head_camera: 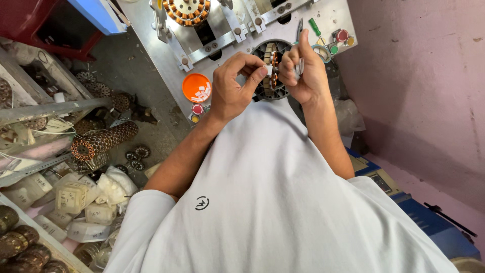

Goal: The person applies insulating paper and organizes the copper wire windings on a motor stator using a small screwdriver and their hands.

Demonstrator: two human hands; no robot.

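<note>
- Copper-wound round metal stator ring [273, 68] stands on edge, its long axis running twelve to six, pinched between both hands.
- Left hand [233, 87] grips at nine o'clock, right hand [302, 71] at three.
- Orange round plastic dish [196, 87] sits at nine o'clock.

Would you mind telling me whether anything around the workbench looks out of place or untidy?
Several wound coil rings lie loose on the grey floor at left, beside a long stack of coil rings tipped on its side. Nothing looks spilled or broken. Both hands, left hand and right hand, hold a small coil ring steadily.
</note>
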